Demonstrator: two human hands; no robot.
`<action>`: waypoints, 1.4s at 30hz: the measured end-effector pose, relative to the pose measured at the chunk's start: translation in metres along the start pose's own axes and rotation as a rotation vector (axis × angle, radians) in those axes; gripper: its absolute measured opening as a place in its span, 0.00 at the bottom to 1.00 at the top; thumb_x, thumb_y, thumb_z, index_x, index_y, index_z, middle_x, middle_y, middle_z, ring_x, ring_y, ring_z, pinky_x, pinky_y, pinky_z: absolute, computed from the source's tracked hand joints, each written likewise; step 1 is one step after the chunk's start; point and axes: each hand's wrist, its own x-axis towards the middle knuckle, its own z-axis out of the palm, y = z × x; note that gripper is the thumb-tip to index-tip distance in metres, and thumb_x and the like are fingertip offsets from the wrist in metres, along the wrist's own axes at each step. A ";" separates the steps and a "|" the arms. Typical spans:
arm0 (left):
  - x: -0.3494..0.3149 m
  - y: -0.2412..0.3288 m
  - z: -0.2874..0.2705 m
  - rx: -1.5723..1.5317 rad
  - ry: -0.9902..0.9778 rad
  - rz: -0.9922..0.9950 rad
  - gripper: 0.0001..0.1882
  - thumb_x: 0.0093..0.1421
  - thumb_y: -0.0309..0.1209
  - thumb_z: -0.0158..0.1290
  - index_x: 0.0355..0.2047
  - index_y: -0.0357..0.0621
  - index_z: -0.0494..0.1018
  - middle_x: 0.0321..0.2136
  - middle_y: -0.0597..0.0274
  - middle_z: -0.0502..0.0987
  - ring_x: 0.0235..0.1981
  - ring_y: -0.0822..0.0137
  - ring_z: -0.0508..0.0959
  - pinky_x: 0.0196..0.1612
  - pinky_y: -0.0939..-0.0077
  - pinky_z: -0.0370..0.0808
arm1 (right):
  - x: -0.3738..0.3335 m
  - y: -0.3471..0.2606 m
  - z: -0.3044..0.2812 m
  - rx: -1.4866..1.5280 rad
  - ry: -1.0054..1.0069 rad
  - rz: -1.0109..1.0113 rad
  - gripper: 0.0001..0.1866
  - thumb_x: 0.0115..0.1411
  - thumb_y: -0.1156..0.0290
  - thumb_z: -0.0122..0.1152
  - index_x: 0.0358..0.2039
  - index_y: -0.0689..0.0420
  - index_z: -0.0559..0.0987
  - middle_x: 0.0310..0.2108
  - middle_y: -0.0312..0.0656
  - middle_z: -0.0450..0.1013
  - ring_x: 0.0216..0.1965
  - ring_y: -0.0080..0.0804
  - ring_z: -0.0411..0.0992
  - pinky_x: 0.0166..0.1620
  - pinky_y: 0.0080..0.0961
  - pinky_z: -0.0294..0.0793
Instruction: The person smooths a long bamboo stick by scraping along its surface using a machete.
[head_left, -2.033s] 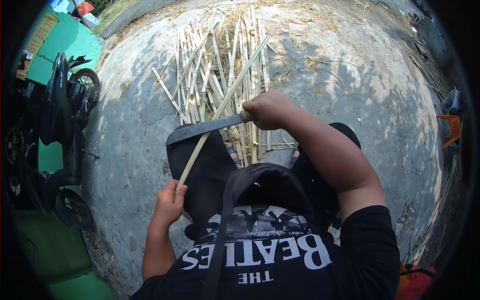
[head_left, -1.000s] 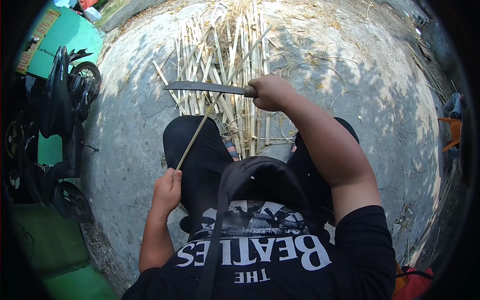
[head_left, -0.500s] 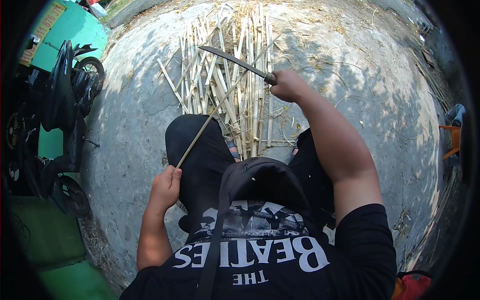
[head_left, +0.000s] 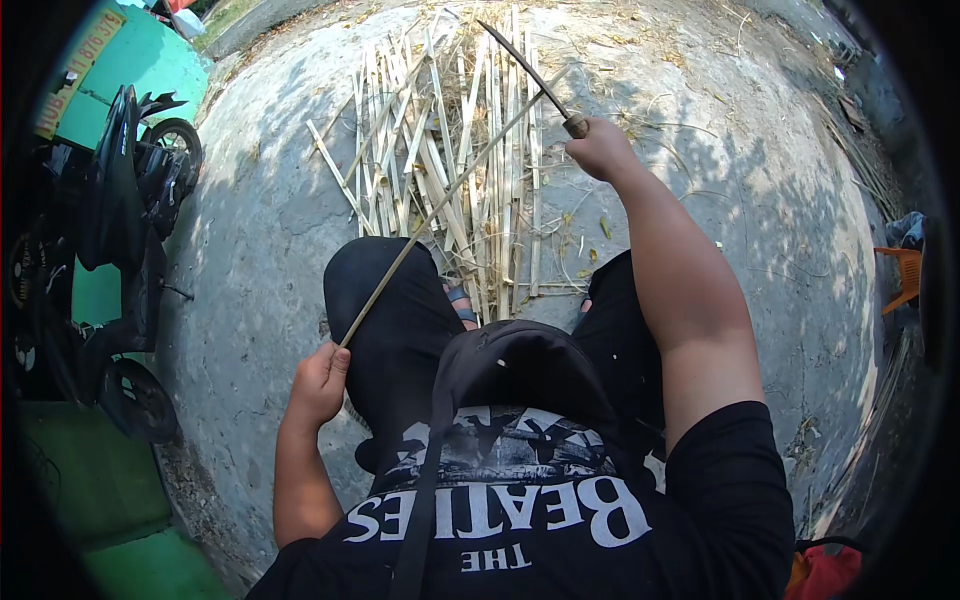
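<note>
My left hand, beside my left knee, is closed around the near end of a long thin bamboo strip. The strip slants away from me to the far right, above the pile on the ground. My right hand grips the handle of a machete, arm stretched forward. Its dark, narrow blade points away and a little left; the strip's far end lies close to the blade, and I cannot tell whether they touch. Between and beyond my feet lies a loose pile of split bamboo strips.
A black motorbike stands at the left by a green wall. An orange plastic chair is at the far right, near more long strips along the edge. Shavings and leaves litter the concrete ground. A black bag hangs at my front.
My right hand has moved away and slightly right, and the machete blade has swung from pointing left to pointing mostly away from me. My left hand, with the strip, has shifted slightly nearer and left.
</note>
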 end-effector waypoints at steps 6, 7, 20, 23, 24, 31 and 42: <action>0.006 -0.019 0.000 -0.176 -0.115 -0.118 0.26 0.75 0.47 0.46 0.25 0.38 0.65 0.17 0.63 0.62 0.23 0.73 0.62 0.26 0.69 0.63 | -0.051 -0.061 0.004 -0.160 -0.079 -0.321 0.11 0.52 0.68 0.61 0.36 0.57 0.81 0.34 0.52 0.80 0.41 0.53 0.79 0.44 0.46 0.78; 0.005 -0.023 0.001 -0.177 -0.123 -0.118 0.26 0.75 0.47 0.46 0.25 0.38 0.65 0.17 0.63 0.62 0.23 0.73 0.62 0.26 0.69 0.63 | -0.061 -0.075 0.009 -0.244 -0.143 -0.389 0.10 0.52 0.69 0.62 0.35 0.56 0.81 0.32 0.50 0.79 0.40 0.51 0.79 0.43 0.46 0.78; 0.002 -0.022 0.005 -0.092 -0.006 -0.094 0.29 0.75 0.52 0.43 0.26 0.37 0.66 0.18 0.60 0.66 0.23 0.70 0.65 0.28 0.69 0.66 | -0.025 -0.047 -0.011 -0.136 0.066 -0.136 0.11 0.53 0.70 0.60 0.37 0.57 0.81 0.34 0.53 0.80 0.41 0.54 0.79 0.45 0.48 0.78; 0.005 -0.026 -0.001 -0.199 -0.097 -0.168 0.29 0.75 0.52 0.42 0.26 0.39 0.66 0.18 0.65 0.66 0.22 0.73 0.64 0.27 0.72 0.64 | -0.051 -0.069 -0.014 -0.231 -0.053 -0.259 0.10 0.54 0.70 0.60 0.37 0.56 0.81 0.33 0.52 0.80 0.39 0.54 0.79 0.43 0.48 0.78; 0.007 -0.026 -0.004 -0.296 -0.159 -0.226 0.28 0.76 0.52 0.42 0.26 0.41 0.66 0.18 0.69 0.65 0.22 0.74 0.64 0.27 0.74 0.63 | -0.062 -0.077 -0.006 -0.308 -0.102 -0.341 0.08 0.55 0.69 0.61 0.36 0.54 0.81 0.31 0.48 0.80 0.37 0.52 0.79 0.42 0.48 0.78; 0.008 -0.023 -0.007 -0.358 -0.214 -0.277 0.26 0.76 0.49 0.41 0.25 0.44 0.66 0.19 0.73 0.63 0.22 0.78 0.62 0.26 0.77 0.60 | -0.083 -0.103 0.046 -0.344 -0.238 -0.688 0.07 0.50 0.68 0.65 0.31 0.52 0.78 0.25 0.47 0.77 0.32 0.53 0.78 0.35 0.50 0.77; 0.001 -0.028 0.004 -0.361 -0.146 -0.216 0.26 0.77 0.48 0.41 0.25 0.43 0.66 0.19 0.72 0.66 0.22 0.77 0.64 0.26 0.76 0.62 | -0.058 -0.082 0.037 -0.189 -0.167 -0.410 0.10 0.53 0.68 0.63 0.35 0.56 0.78 0.29 0.53 0.78 0.36 0.59 0.77 0.40 0.52 0.75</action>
